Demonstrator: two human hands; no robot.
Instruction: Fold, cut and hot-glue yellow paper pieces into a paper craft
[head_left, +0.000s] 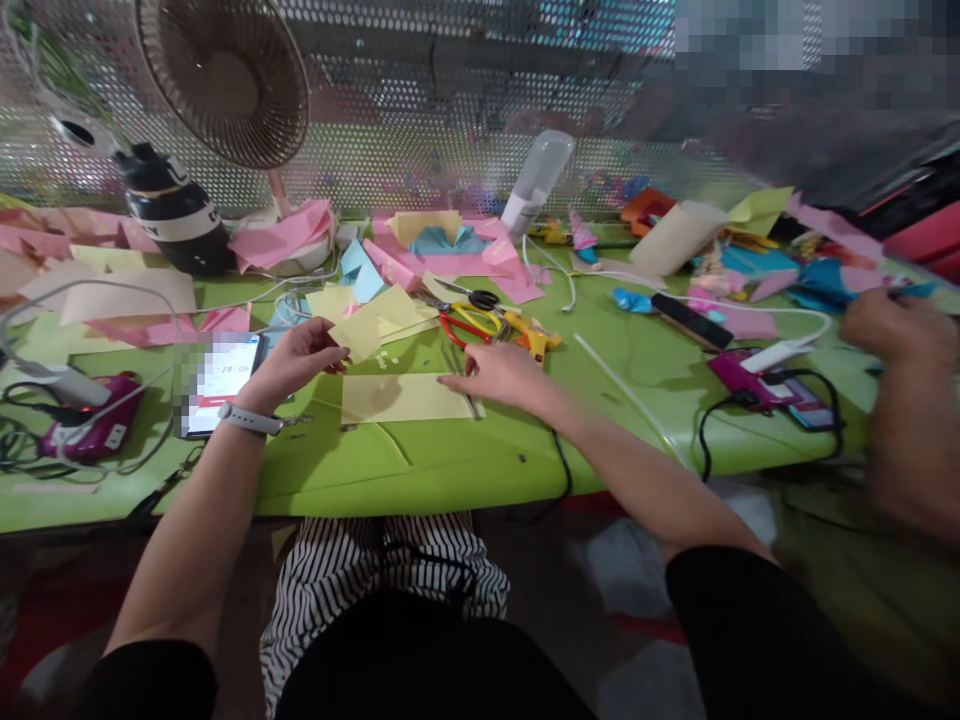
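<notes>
A pale yellow paper strip (401,399) lies lengthwise on the green table before me. My left hand (304,358) hovers by its upper left corner, fingers loosely curled and thumb apart. Close to those fingertips is a piece of yellow paper (367,325); whether they touch cannot be made out. My right hand (499,375) rests at the strip's right end, thumb stretched onto the paper, the other fingers partly hidden. A thin dark tool (472,405) passes under this hand across the strip. Just beyond lie red-and-yellow-handled pliers (472,322) and black-handled scissors (482,298).
A phone (225,375) lies beside my left wrist. Purple power banks (101,415) with cables sit at both sides. Coloured paper, a black bottle (176,215), a fan (232,85) and a yellow glue gun (536,340) stand or lie farther back. Another person's hand (900,325) is at right.
</notes>
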